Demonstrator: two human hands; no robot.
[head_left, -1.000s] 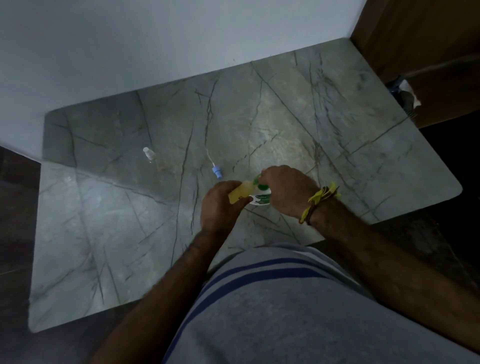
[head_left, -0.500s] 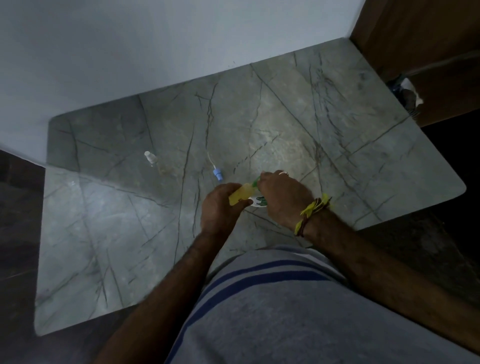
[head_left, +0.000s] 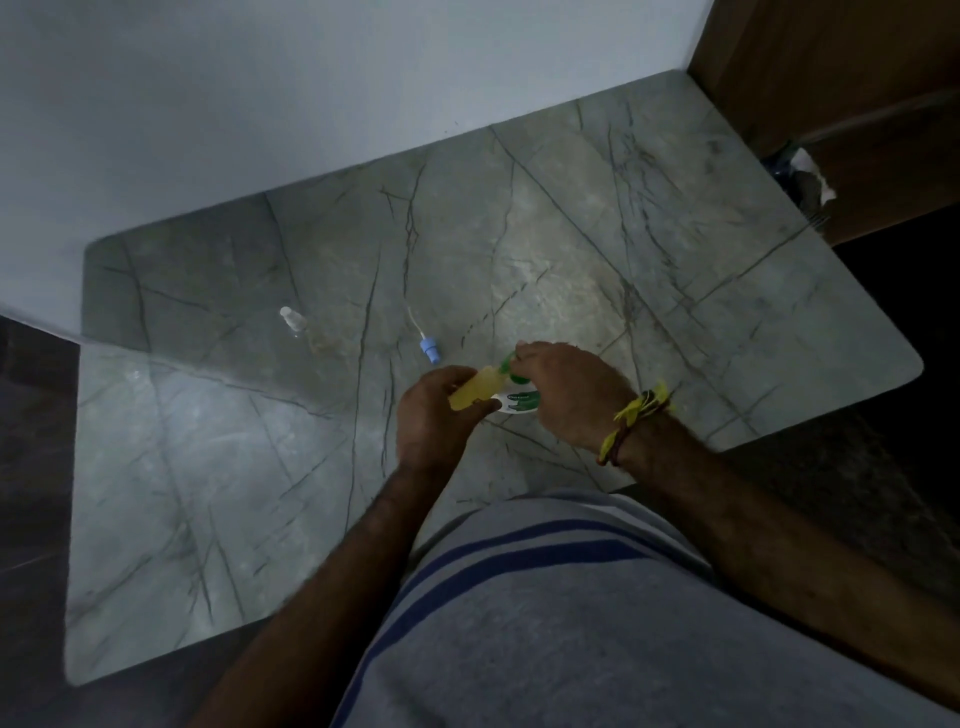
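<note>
1. Working over the marble table (head_left: 675, 312), close to its near edge; open room beyond and to the right.
2. Gripping the yellow bottle (head_left: 474, 393) in the left hand (head_left: 434, 415), fingers curled round its body, long axis slanting rightward and away.
3. Pinching the green cap (head_left: 511, 368) at the bottle's far end with the right hand (head_left: 566, 395).
4. Avoid the blue nozzle (head_left: 429, 349) just beyond.

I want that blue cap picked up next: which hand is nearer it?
Left. The left hand, holding the yellow bottle, is just this side of the blue cap; the right hand is farther off, to its right.
</note>
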